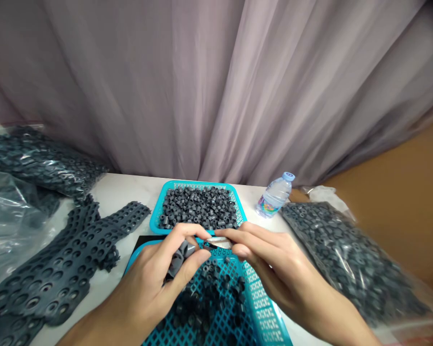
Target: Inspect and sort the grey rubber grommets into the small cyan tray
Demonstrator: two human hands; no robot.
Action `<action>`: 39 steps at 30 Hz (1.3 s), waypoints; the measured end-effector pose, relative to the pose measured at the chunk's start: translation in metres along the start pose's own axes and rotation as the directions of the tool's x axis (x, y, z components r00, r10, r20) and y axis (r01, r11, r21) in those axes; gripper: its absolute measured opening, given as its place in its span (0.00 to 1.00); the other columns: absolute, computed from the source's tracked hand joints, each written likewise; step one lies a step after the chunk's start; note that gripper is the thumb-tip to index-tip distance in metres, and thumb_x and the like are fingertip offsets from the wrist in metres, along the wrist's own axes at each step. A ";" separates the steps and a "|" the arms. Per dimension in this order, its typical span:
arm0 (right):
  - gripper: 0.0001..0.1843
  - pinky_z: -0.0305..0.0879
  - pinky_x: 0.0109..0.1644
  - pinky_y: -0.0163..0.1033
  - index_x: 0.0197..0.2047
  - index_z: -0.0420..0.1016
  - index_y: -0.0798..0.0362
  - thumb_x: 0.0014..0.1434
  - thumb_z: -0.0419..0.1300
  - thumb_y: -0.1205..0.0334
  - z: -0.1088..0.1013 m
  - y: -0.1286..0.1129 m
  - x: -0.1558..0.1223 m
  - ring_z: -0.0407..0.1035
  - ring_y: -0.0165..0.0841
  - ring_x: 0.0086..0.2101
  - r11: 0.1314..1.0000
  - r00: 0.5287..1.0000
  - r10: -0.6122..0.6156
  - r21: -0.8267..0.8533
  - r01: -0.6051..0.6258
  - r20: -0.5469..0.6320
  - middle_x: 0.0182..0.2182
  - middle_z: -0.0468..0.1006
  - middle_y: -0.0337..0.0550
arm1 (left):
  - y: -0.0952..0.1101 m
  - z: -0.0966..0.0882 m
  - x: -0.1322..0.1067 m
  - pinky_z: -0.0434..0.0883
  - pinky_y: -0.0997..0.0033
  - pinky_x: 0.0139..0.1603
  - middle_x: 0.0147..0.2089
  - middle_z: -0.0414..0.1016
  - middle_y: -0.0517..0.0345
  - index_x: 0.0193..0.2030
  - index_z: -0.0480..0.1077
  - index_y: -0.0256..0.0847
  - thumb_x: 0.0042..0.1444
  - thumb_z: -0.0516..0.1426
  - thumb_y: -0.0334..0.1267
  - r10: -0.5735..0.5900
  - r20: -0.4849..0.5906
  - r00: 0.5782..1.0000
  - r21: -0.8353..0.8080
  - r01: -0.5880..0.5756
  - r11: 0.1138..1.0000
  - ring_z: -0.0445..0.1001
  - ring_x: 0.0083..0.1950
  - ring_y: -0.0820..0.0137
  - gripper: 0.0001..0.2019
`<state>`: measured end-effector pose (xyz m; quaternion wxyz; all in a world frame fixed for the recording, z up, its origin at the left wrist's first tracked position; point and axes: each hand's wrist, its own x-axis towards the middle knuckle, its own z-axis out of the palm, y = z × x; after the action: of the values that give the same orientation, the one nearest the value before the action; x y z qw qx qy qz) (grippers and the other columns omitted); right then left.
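Currently, both grips are engaged above the white table (115, 185). The left hand (157, 269) encloses a bunched, dark grey, rubber-like mass (180, 257) and presents a small dark piece (208, 245) between thumb and forefinger. The right hand (276, 252) grasps a thin, pale, flat tool (222, 242), its tip at that piece; actual contact cannot be told. The work point lies over the rear end of the near turquoise plastic basket (272, 315), which holds loose dark cylinders (211, 270).

Handling: the piece is probably light, stiff yet slightly yielding, and unlikely to break. Smooth surfaces may slip. Pinch by opposite sides, keeping fingertips off the tool's edge, which could be sharp.

Surroundings: a fuller turquoise plastic basket (156, 216) stands just behind, near the table's back edge. Dark, perforated, rubber-like sheets (67, 269) and a clear plastic bag of dark pieces (43, 161) occupy the left side. A clear plastic bottle with a blue cap (274, 194) and a clear plastic bag of grey cylinders (346, 254) occupy the right. Basket rims limit clearance below the hands.
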<state>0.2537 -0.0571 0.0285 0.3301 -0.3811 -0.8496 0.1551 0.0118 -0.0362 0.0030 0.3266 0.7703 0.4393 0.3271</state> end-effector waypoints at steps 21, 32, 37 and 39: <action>0.15 0.69 0.40 0.38 0.62 0.72 0.54 0.79 0.51 0.63 0.002 0.000 0.001 0.71 0.34 0.35 0.999 0.999 -0.031 -0.038 0.031 0.018 0.37 0.76 0.44 | -0.003 0.002 0.002 0.76 0.76 0.33 0.41 0.84 0.63 0.53 0.71 0.50 0.73 0.52 0.48 0.046 -0.013 0.999 0.002 -0.046 0.999 0.82 0.37 0.70 0.11; 0.15 0.66 0.37 0.38 0.60 0.73 0.57 0.79 0.49 0.64 0.006 0.001 0.002 0.68 0.33 0.32 0.994 0.999 -0.031 -0.101 0.035 0.041 0.36 0.74 0.44 | -0.004 0.003 0.004 0.76 0.76 0.33 0.43 0.84 0.63 0.53 0.70 0.50 0.74 0.50 0.47 0.064 0.002 0.998 0.032 -0.064 0.997 0.81 0.33 0.72 0.11; 0.14 0.66 0.37 0.38 0.58 0.73 0.56 0.79 0.49 0.65 0.008 0.002 0.002 0.69 0.33 0.32 0.992 0.999 -0.039 -0.122 0.042 0.024 0.36 0.74 0.44 | -0.001 0.002 0.004 0.74 0.77 0.28 0.34 0.81 0.65 0.53 0.72 0.49 0.73 0.52 0.46 0.061 -0.027 0.998 0.031 -0.060 0.998 0.79 0.30 0.71 0.11; 0.13 0.67 0.38 0.38 0.59 0.72 0.56 0.79 0.49 0.65 0.009 0.004 0.002 0.70 0.34 0.33 0.992 0.999 -0.033 -0.122 0.036 0.026 0.37 0.75 0.45 | -0.001 0.002 0.005 0.75 0.77 0.29 0.32 0.80 0.65 0.53 0.72 0.49 0.73 0.52 0.46 0.062 -0.032 0.998 0.034 -0.060 0.998 0.79 0.30 0.71 0.11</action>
<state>0.2489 -0.0536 0.0211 0.2985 -0.3838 -0.8679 0.1015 0.0147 -0.0318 0.0021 0.2962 0.7831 0.4264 0.3425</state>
